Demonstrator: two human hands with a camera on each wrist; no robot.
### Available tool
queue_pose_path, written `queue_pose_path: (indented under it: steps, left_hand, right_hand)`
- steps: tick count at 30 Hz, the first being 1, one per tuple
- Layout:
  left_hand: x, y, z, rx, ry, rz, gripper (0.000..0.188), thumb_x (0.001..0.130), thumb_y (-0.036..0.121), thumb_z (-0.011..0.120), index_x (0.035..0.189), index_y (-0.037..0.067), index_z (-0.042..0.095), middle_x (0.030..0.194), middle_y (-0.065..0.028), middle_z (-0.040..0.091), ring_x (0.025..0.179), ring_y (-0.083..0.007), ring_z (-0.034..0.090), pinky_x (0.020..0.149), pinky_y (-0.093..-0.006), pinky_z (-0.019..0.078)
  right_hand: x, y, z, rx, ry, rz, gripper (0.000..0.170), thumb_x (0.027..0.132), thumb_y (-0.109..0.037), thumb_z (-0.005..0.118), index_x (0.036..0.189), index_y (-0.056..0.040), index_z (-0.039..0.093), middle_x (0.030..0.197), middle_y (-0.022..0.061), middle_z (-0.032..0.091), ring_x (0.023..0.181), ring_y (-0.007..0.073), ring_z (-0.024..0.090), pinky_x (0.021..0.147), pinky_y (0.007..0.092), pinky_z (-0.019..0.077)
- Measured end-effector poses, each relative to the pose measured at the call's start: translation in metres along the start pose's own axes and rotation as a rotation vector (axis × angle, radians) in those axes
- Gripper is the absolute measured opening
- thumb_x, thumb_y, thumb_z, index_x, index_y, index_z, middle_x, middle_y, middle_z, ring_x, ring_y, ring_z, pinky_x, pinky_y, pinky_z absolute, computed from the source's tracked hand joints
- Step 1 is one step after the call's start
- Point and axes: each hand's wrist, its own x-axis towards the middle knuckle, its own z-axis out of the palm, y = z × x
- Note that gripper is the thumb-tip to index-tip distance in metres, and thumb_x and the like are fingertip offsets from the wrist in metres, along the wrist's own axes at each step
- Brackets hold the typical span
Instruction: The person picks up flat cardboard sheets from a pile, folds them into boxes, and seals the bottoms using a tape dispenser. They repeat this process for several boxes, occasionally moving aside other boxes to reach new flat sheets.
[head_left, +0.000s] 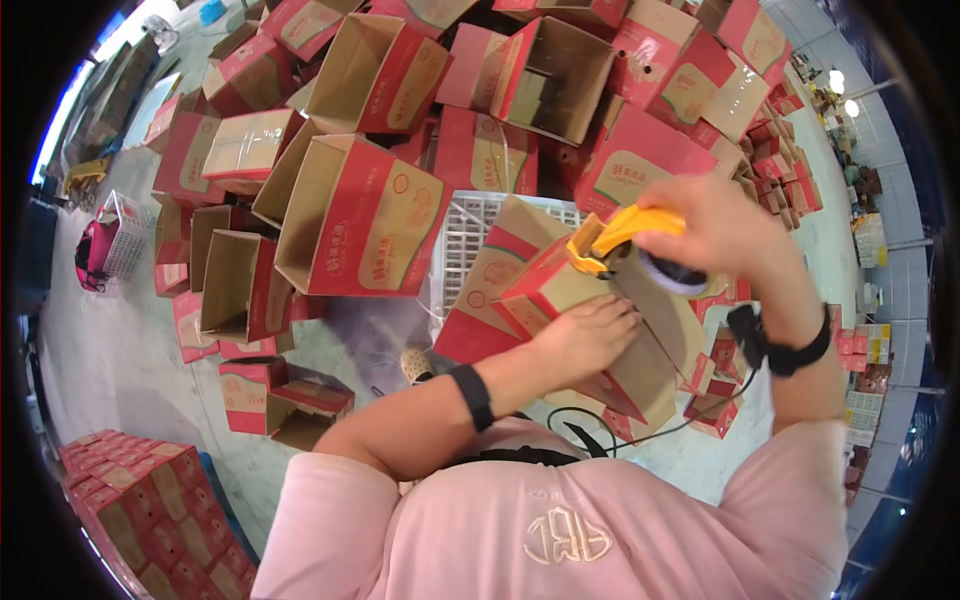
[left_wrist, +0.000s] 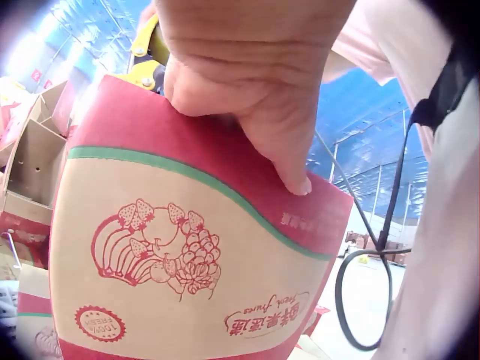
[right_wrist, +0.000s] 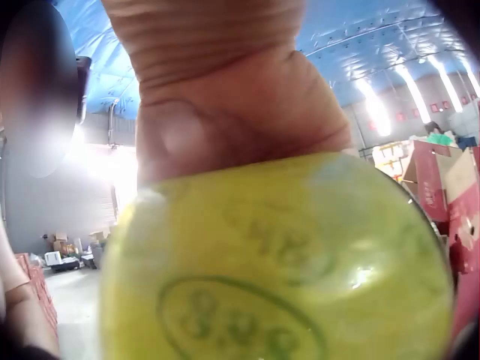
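In the head view my right hand (head_left: 705,228) grips a yellow tape dispenser (head_left: 636,222), its head on the top edge of a red and tan carton (head_left: 560,283). My left hand (head_left: 590,338) lies across the carton's flaps, fingers straight and together. In the left wrist view the left hand (left_wrist: 240,67) presses on the carton's top, its thumb over the edge of the printed side (left_wrist: 187,240). The tape roll (right_wrist: 277,262) fills the right wrist view below the right hand (right_wrist: 232,127), whose fingers are hidden there.
A white plastic crate (head_left: 470,240) is beneath the carton. Open cartons (head_left: 375,220) are piled beyond and to the left, more lie on the floor to the right, and a stack of flattened-looking red cartons (head_left: 160,510) stands at lower left. A black cable (head_left: 690,418) hangs near the body.
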Motion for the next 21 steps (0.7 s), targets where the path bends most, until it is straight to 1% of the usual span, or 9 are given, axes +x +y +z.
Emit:
queue_pose_path:
  steps: [2,3,5,11,12,15,17,20,21]
  left_hand:
    - [-0.006,0.0,-0.004,0.038,0.025,0.008,0.057,0.072,0.03,0.061,0.121,0.002,0.054,0.124,-0.009,0.053,0.12,-0.0255,0.047,0.103,-0.039,0.0363]
    - [-0.008,0.0,-0.01,-0.06,0.02,-0.003,0.056,0.069,0.031,0.064,0.118,0.003,0.056,0.119,-0.0077,0.054,0.116,-0.0247,0.049,0.1,-0.0386,0.0391]
    - [-0.008,0.003,-0.016,-0.168,0.003,-0.001,0.056,0.067,0.032,0.067,0.115,0.005,0.058,0.114,-0.0065,0.055,0.112,-0.0239,0.051,0.096,-0.0382,0.0418]
    - [0.0,0.008,-0.012,-0.116,-0.008,-0.011,0.06,0.06,0.033,0.074,0.111,0.006,0.061,0.112,-0.0056,0.056,0.107,-0.0237,0.052,0.091,-0.038,0.0451]
    - [0.002,0.01,-0.011,-0.118,-0.044,-0.003,0.06,0.06,0.033,0.075,0.112,0.006,0.06,0.113,-0.006,0.056,0.108,-0.0245,0.052,0.091,-0.0383,0.0448]
    - [0.007,0.011,-0.011,-0.13,-0.058,-0.025,0.059,0.062,0.031,0.076,0.113,0.006,0.06,0.114,-0.0069,0.056,0.108,-0.0262,0.052,0.092,-0.0389,0.0443]
    - [0.005,0.01,-0.015,-0.142,-0.047,-0.038,0.058,0.063,0.03,0.076,0.114,0.006,0.06,0.115,-0.0074,0.056,0.108,-0.0271,0.052,0.092,-0.0391,0.044]
    - [0.012,0.012,-0.013,-0.155,-0.053,-0.018,0.057,0.064,0.027,0.077,0.114,0.006,0.059,0.116,-0.0082,0.055,0.109,-0.0283,0.052,0.093,-0.0391,0.0436]
    - [0.015,0.013,-0.017,-0.163,-0.066,-0.049,0.056,0.066,0.027,0.077,0.114,0.005,0.059,0.118,-0.0096,0.055,0.11,-0.0286,0.051,0.093,-0.0394,0.0435]
  right_hand:
    - [-0.043,0.021,0.045,-0.001,0.223,0.013,0.046,0.078,-0.033,0.069,0.109,-0.0004,0.061,0.096,0.0195,0.062,0.086,0.0341,0.061,0.073,0.0387,0.0473]
    - [-0.064,0.02,0.06,0.109,0.313,0.005,0.047,0.078,-0.036,0.068,0.111,-0.0042,0.059,0.088,0.0204,0.058,0.08,0.0375,0.059,0.067,0.044,0.0469]
    - [-0.116,0.025,0.09,0.082,0.383,0.058,0.049,0.078,-0.033,0.069,0.115,-0.004,0.058,0.088,0.0184,0.056,0.079,0.0364,0.058,0.066,0.0432,0.0472]
    - [-0.292,0.031,0.137,0.232,0.232,0.323,0.055,0.071,-0.029,0.073,0.117,-0.0033,0.057,0.088,0.0163,0.056,0.079,0.0351,0.059,0.068,0.0413,0.0479]
    - [-0.304,0.03,0.142,0.297,0.179,0.418,0.055,0.067,-0.027,0.074,0.115,-0.0034,0.059,0.088,0.017,0.057,0.08,0.0343,0.058,0.068,0.0401,0.0473]
    - [-0.291,0.046,0.186,0.333,0.1,0.398,0.052,0.064,-0.025,0.075,0.111,-0.0049,0.062,0.09,0.0186,0.061,0.081,0.0347,0.06,0.07,0.0404,0.0488]
    - [-0.266,0.053,0.268,0.146,-0.283,0.287,0.048,0.069,-0.034,0.073,0.109,-0.0099,0.063,0.095,0.0186,0.062,0.085,0.0355,0.062,0.074,0.0434,0.0507]
    - [-0.262,0.058,0.335,0.341,-0.052,0.537,0.046,0.068,-0.032,0.074,0.107,-0.009,0.064,0.09,0.0181,0.064,0.088,0.0354,0.063,0.075,0.0434,0.0509]
    - [-0.258,0.06,0.337,0.455,0.189,0.663,0.043,0.069,-0.03,0.074,0.106,-0.0095,0.065,0.091,0.0184,0.065,0.088,0.0356,0.063,0.075,0.0424,0.051]
